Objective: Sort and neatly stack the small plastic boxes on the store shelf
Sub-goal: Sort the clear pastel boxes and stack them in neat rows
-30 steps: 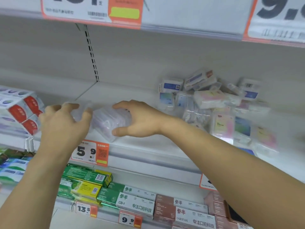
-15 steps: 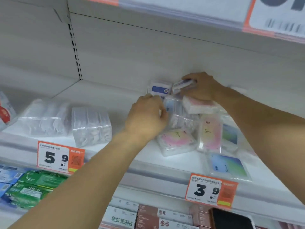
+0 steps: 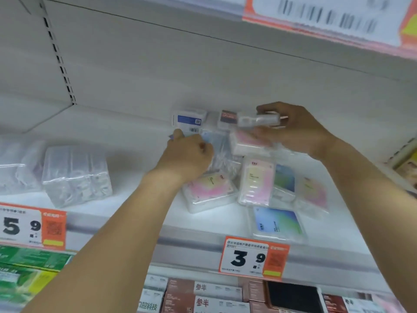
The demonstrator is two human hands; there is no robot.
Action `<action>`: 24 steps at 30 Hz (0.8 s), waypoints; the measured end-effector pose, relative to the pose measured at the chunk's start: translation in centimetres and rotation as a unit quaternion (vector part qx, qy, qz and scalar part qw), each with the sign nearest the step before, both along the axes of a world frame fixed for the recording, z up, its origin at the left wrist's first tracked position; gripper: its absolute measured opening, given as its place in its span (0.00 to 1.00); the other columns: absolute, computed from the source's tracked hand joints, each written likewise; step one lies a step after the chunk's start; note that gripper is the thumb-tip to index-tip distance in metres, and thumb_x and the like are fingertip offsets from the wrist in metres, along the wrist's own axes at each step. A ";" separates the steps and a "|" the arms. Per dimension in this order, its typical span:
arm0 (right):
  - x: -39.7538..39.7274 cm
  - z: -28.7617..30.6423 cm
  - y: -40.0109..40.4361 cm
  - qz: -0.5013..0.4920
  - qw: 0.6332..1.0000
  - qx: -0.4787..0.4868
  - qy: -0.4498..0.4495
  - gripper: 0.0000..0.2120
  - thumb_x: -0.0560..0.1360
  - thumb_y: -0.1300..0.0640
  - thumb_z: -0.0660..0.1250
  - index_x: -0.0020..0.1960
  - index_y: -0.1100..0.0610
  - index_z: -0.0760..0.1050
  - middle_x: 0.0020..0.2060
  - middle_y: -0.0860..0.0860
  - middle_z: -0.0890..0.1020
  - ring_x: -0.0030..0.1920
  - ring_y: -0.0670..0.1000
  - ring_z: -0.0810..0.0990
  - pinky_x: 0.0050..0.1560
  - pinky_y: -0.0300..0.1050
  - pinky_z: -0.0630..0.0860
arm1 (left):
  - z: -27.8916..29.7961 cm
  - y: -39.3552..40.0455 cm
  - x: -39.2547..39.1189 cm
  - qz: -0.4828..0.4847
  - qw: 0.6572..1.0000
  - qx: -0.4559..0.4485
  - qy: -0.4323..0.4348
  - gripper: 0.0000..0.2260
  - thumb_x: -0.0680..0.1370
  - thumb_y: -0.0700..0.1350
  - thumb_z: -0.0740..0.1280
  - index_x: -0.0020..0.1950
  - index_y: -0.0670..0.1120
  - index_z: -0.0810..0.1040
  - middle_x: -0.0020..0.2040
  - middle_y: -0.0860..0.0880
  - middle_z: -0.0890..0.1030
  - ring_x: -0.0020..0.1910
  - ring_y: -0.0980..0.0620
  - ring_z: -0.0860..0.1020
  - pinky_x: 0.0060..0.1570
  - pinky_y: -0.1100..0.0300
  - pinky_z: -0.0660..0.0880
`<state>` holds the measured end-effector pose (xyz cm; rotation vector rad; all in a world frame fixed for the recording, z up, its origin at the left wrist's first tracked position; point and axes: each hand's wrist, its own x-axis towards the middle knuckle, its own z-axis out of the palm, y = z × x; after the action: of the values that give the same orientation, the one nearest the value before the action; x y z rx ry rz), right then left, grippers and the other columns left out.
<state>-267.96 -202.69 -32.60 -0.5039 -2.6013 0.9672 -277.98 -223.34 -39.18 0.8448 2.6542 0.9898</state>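
Note:
A loose heap of small clear plastic boxes lies on the white shelf (image 3: 126,213), right of centre. My right hand (image 3: 293,129) pinches a small clear box (image 3: 257,120) lifted above the heap, over a pink-labelled box (image 3: 246,143). My left hand (image 3: 189,154) has its fingers curled round a box with a blue and white label (image 3: 191,129) at the heap's back left; another blue-labelled box (image 3: 188,117) stands behind it. Pink boxes (image 3: 208,190), a yellow-pink box (image 3: 257,179) and a blue-green box (image 3: 276,224) lie in front.
Two wrapped bundles of clear boxes (image 3: 76,175) stand on the shelf's left part. Price tags reading 5.9 (image 3: 31,227) and 3.9 (image 3: 252,258) hang on the front rail. Green cartons (image 3: 29,267) and brown-red cartons (image 3: 203,294) fill the shelf below. A shelf above overhangs.
My right hand has lifted a small clear box off the back of the heap. My left hand has reached further back and closed on the blue-labelled box. The view has moved closer.

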 end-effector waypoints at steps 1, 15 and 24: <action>0.4 -0.4 -0.1 -0.006 1.000 0.002 -0.019 0.31 0.62 0.44 0.80 0.63 0.47 0.78 0.55 0.44 0.81 0.51 0.47 0.80 0.46 0.34 0.75 | -0.1 0.2 0.3 0.001 1.000 -0.001 0.003 0.14 0.81 0.51 0.54 0.50 0.46 0.76 0.62 0.43 0.66 0.52 0.45 0.76 0.43 0.59 0.68; 4.4 -2.0 -0.3 -0.073 0.955 -0.284 0.050 0.27 0.66 0.56 0.80 0.62 0.55 0.76 0.61 0.55 0.79 0.49 0.52 0.86 0.45 0.47 0.84 | -1.4 1.2 -0.8 -0.084 0.989 0.112 -0.037 0.26 0.75 0.56 0.70 0.71 0.55 0.69 0.68 0.54 0.73 0.67 0.53 0.71 0.64 0.59 0.68; 3.2 -2.6 -1.6 -0.122 0.898 -0.408 0.113 0.31 0.65 0.65 0.80 0.64 0.54 0.74 0.57 0.53 0.83 0.49 0.55 0.86 0.40 0.43 0.82 | 0.1 -0.8 -1.1 -0.040 0.974 0.212 -0.072 0.25 0.70 0.38 0.76 0.66 0.52 0.76 0.62 0.53 0.78 0.60 0.55 0.77 0.61 0.60 0.72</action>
<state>-264.81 -204.25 -35.20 -0.8207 -1.7747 1.8726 -279.10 -224.10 -39.11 0.9072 2.3022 1.5620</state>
